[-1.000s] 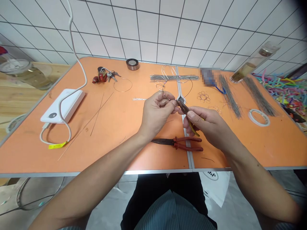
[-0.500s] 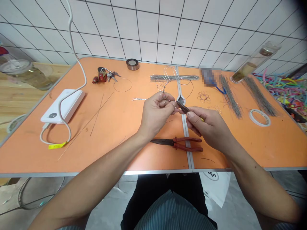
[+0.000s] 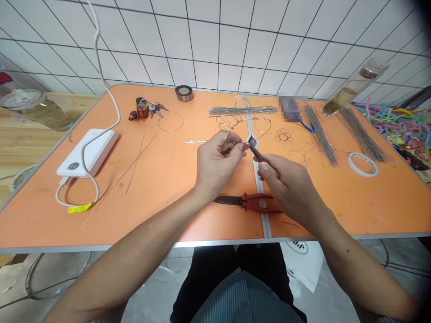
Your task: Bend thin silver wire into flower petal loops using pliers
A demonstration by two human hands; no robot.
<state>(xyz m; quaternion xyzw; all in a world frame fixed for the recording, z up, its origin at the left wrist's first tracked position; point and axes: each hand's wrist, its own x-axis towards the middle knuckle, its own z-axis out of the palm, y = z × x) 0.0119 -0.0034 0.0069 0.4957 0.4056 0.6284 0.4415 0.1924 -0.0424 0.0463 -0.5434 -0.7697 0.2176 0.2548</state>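
Left hand [image 3: 217, 163] grip pinching wire [image 3: 232, 130] above tabletop [image 3: 161, 188] centre, right hand [image 3: 289, 188] grip clasping pliers [image 3: 257, 154], long axis running 5 to 11 o'clock, nose pointing 11 at wire, red pliers [image 3: 259, 202] lying at 6.

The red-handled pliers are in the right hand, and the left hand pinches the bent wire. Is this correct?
Not quite. The head view shows the red-handled pliers lying on the orange table beneath the hands; the right hand grips a smaller pair of pliers. The left hand does pinch the bent wire.
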